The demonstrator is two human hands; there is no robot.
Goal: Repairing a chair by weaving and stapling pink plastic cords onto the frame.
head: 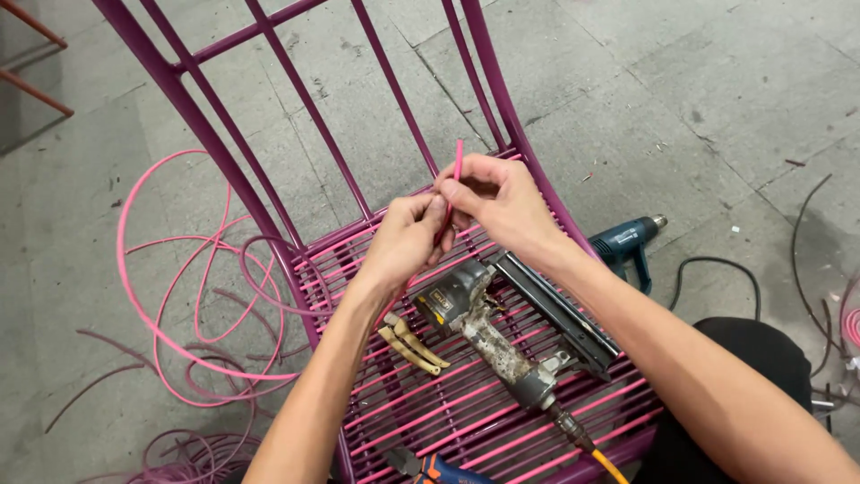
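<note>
Pink cord [458,161] is the thing in play, a thin plastic-looking strand whose free end pokes straight up just above the knuckles, a bit above the middle of the frame. Right hand [497,204] has thumb and forefinger pinched on it near the tip; left hand [408,237] is curled in tight right against it, fingertips pressed onto the same strand a little lower. So both hands are closed on the cord, nothing spread.

Going outward: the hands hover over the seat of a purple metal chair frame [193,108], whose back bars run off toward the upper left. Its seat already has rows of pink cord strung across it. Lying on that seat, just below the hands, is a beat-up pneumatic stapler [502,345] with an orange hose at the bottom edge, and small tan-handled pliers [410,343] to its left. A blue heat gun [629,242] sits on the concrete at right, and loose coils of cord [193,296] sprawl on the floor at left.

My read: this looks like the end-prep bit of the weaving, getting the tip of a strand straightened or lined up. Next move probably wants a steady pinch and the tip aimed at a seat bar, tools being within easy reach.
</note>
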